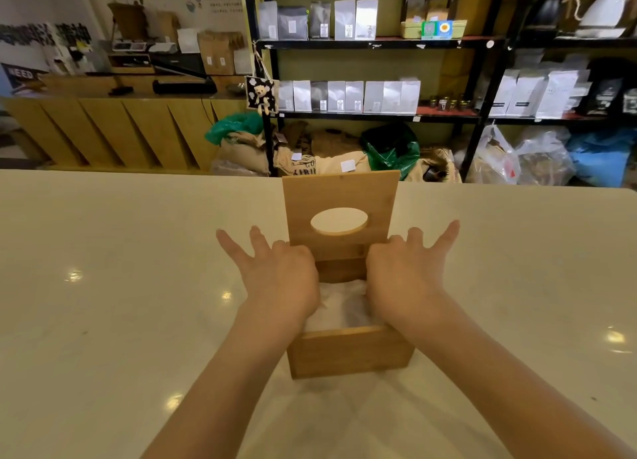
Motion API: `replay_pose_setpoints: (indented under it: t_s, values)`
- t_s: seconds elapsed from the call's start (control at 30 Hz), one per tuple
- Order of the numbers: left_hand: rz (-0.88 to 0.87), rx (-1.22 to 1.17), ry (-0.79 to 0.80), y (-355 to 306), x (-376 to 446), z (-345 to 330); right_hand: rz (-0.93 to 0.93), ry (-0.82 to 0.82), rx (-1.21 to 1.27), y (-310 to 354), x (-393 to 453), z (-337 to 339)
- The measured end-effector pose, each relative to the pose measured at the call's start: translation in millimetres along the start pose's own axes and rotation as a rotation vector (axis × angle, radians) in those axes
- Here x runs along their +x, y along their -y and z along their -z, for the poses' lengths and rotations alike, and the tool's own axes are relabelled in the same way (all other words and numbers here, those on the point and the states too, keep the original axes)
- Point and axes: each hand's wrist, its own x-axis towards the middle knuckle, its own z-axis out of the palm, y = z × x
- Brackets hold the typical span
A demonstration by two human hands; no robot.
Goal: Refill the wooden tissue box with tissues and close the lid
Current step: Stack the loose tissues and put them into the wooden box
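Note:
The wooden tissue box (348, 351) stands on the white table, just in front of me. Its lid (339, 193), with an oval hole, is swung up and stands upright at the far side. White tissues (343, 305) lie inside the box. My left hand (281, 276) rests over the box's left edge and my right hand (403, 272) over its right edge, both at the foot of the lid. The outer fingers of both hands are spread wide. The thumbs and forefingers bend down into the box and are hidden.
The white table (120, 286) stretches wide on both sides of the box. Behind it stand black shelves (379, 43) with coffee bags, sacks on the floor, and a wooden counter (120, 131) at the left.

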Motion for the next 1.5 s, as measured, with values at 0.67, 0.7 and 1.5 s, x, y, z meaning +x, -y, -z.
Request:
replay_pose_setpoints:
  t_s: [0.67, 0.7, 1.5]
  values:
    - [-0.081, -0.092, 0.069, 9.6, -15.1, -6.4, 0.081, 0.321, 0.282, -20.8, -8.6, 8.3]
    - [-0.073, -0.099, 0.057, 9.5, -15.1, -7.3, 0.071, 0.317, 0.246, -19.6, -9.0, 7.7]
    - [-0.062, -0.417, 0.097, 21.0, -32.1, -4.8, 0.015, 0.374, 0.781, -29.0, -37.9, 19.9]
